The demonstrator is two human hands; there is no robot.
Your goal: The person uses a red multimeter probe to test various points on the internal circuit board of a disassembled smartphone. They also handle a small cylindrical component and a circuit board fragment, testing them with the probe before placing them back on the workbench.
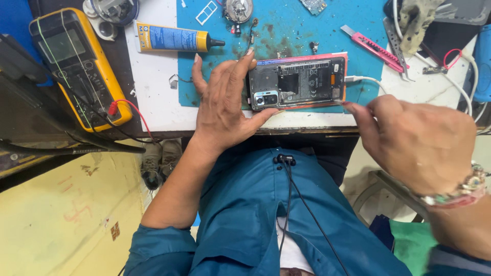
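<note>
Smartphone [297,82] with its back cover off, circuit board and camera module exposed, lies flat on the blue work mat [286,30] near the front edge of the bench, with a reddish frame edge showing along its top and right sides. Far left: one yellow multimeter [76,66], hard plastic with rounded corners, sits on the dark part of the bench, a red probe lead plugged in at its lower end. Next, one glue tube [174,39], blue and yellow with a black nozzle, lies on the white bench top [153,102]. Left hand [222,105] rests spread and flat, fingers open, thumb and fingertips bracing the phone's left end; it clasps nothing. One white cable [365,79] is plugged into the phone's right end. Right hand [417,140], blurred, pinches near the phone's lower right corner; what the fingertips hold cannot be made out. One beaded bracelet sits on that wrist. Above, one pink utility knife [372,48] lies slantwise on the mat. Mat surface is stained and scuffed. Floor below is yellowish.
</note>
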